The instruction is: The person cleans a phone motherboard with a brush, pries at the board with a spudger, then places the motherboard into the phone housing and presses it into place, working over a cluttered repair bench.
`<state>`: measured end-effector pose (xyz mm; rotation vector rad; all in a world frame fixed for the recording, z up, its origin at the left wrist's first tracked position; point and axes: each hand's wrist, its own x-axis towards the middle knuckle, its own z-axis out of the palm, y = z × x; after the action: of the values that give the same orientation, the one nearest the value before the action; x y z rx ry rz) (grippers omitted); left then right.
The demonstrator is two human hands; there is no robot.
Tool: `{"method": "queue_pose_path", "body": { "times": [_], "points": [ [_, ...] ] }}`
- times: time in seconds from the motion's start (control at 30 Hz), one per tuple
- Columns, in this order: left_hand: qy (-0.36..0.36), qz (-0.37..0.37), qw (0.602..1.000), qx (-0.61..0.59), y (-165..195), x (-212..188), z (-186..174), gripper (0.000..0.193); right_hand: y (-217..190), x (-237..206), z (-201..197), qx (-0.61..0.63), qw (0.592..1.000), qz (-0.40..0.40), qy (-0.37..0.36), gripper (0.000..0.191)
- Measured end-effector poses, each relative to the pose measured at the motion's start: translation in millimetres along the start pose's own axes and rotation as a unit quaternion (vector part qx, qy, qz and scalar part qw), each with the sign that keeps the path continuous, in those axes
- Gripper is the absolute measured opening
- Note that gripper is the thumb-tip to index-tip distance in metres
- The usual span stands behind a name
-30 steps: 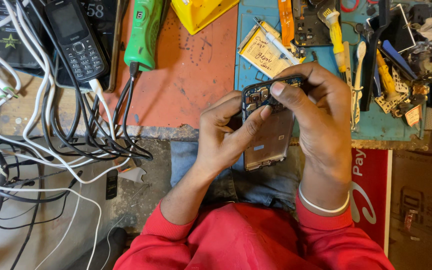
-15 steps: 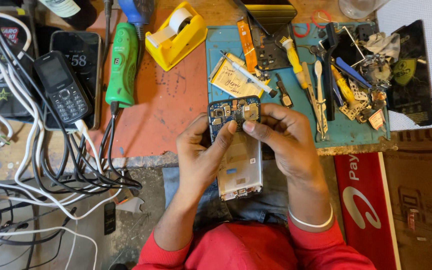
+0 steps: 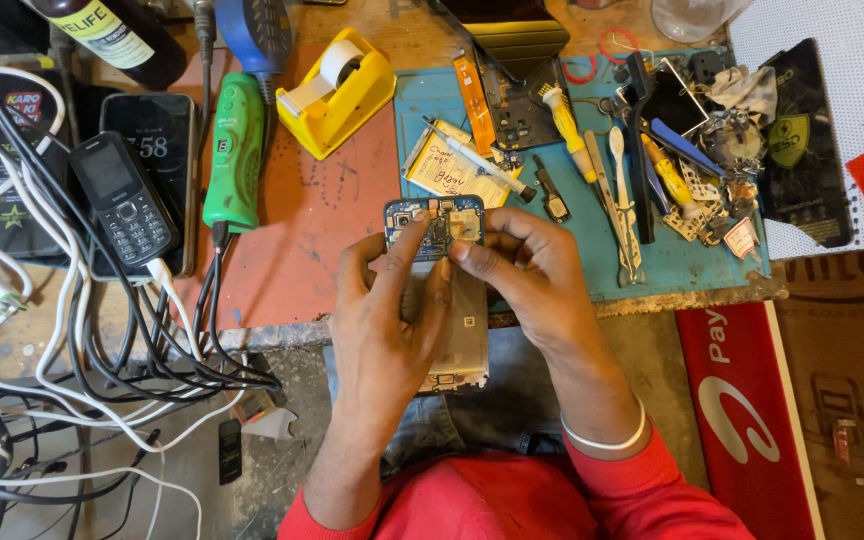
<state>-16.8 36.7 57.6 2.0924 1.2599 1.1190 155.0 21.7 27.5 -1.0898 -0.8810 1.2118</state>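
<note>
An opened smartphone (image 3: pixel 452 330) with its back off shows a blue circuit board at its top end and a silver frame below. My left hand (image 3: pixel 387 330) cradles it from the left, its fingers lying across the frame and a fingertip up on the board. My right hand (image 3: pixel 527 275) grips the phone's right edge, thumb and forefinger pressed on the board's upper right corner. A white bangle sits on my right wrist. The phone hangs over the bench's front edge, above my lap.
A blue mat (image 3: pixel 592 180) holds screwdrivers, tweezers, a battery (image 3: pixel 452 165) and small phone parts. A yellow tape dispenser (image 3: pixel 337 90), a green tool (image 3: pixel 235 150), a keypad phone (image 3: pixel 124 200) and a tangle of cables (image 3: pixel 72 350) lie to the left. A red sign (image 3: pixel 742 410) stands at right.
The view has tilted so that more of the bench shows. My hands stay on the phone, and my right fingers have shifted onto the board's upper right corner.
</note>
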Motion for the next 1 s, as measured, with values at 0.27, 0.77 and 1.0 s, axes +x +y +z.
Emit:
{"method": "queue_pose_path", "body": {
  "times": [0.27, 0.77, 1.0],
  "points": [
    [-0.026, -0.029, 0.999, -0.007, -3.0, -3.0, 2.8, 0.053, -2.8, -2.6, -3.5, -0.019, 1.0, 0.002, -0.007, 0.017],
    [-0.046, -0.012, 0.998, 0.044, -1.3, -2.0, 5.6, 0.059, 2.0, -4.8, -2.5, -0.042, 0.999, -0.001, 0.001, 0.021],
    [-0.053, -0.029, 0.997, 0.043, -1.0, -0.9, 6.9, 0.055, 2.0, -5.2, -0.8, -0.033, 0.999, 0.004, -0.001, 0.021]
  ]
}}
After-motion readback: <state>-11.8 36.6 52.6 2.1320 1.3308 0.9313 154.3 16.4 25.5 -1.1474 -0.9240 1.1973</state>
